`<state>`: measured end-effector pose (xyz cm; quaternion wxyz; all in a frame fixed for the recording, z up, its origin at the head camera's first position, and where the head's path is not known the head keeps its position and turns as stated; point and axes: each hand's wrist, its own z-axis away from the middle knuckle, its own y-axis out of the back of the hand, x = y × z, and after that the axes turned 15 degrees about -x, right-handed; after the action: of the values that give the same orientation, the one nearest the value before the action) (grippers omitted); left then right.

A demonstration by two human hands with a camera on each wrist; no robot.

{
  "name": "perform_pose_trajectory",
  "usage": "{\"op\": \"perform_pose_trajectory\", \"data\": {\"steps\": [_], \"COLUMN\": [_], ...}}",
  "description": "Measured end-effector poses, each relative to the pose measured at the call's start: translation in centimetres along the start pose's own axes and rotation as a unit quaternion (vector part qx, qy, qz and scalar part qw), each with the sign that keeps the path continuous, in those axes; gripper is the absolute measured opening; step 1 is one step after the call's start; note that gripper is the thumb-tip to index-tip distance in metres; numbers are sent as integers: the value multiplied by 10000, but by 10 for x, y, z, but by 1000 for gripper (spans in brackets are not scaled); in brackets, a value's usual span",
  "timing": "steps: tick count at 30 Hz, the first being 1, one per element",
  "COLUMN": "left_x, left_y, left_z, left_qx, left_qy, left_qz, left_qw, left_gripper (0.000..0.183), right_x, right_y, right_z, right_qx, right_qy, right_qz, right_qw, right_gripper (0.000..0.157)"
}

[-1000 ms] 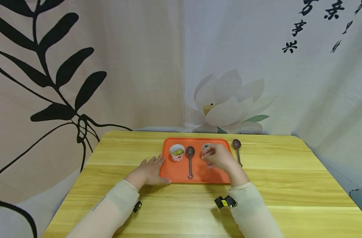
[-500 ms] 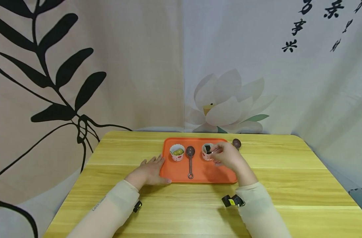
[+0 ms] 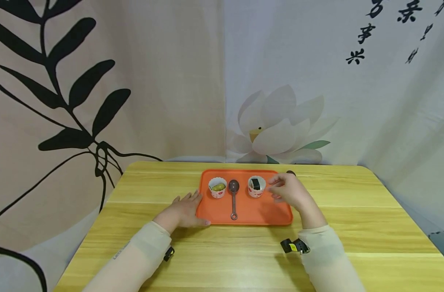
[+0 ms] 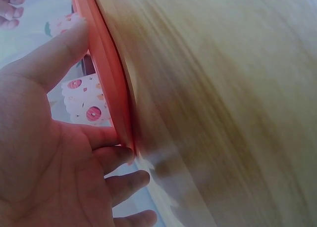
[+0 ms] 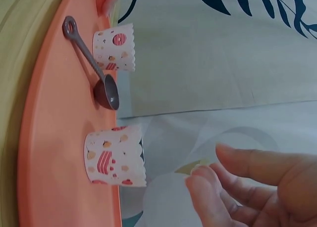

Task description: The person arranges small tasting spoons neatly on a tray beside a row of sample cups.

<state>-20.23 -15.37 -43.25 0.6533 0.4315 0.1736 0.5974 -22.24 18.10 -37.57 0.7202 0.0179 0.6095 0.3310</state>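
Observation:
My left hand (image 3: 182,209) rests at the left end of an orange tray (image 3: 214,213); its fingers are spread and the thumb touches the front rim in the left wrist view. On the tray are a left paper cup (image 3: 217,192) with yellow-green pieces, a brown spoon (image 3: 233,198), and a right paper cup (image 3: 255,192). Inside the right cup sits a white piece with a black band (image 3: 256,184). My right hand (image 3: 289,190) hovers just right of that cup, thumb and fingers apart with nothing between them, as the right wrist view (image 5: 247,182) also shows.
A second brown spoon (image 3: 291,172) lies on the wooden table (image 3: 225,255) beyond the tray's right end, mostly hidden behind my right hand. A printed curtain (image 3: 193,81) hangs directly behind the table's back edge.
My right hand has drawn back to the right from the right cup, uncovering the cup and the black-banded piece in it. It now hides most of the second spoon. My left hand stays put.

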Motion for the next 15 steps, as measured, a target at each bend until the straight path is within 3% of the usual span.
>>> {"op": "perform_pose_trajectory", "data": {"steps": [15], "left_x": [0], "left_y": [0], "left_z": [0], "left_qx": [11], "left_qy": [0], "left_qz": [20], "left_qw": [10000], "left_gripper": [106], "right_x": [18], "right_y": [19], "right_z": [3], "right_qx": [172], "right_qy": [-70], "right_qz": [140], "right_qw": [9997], "right_gripper": [26]}}
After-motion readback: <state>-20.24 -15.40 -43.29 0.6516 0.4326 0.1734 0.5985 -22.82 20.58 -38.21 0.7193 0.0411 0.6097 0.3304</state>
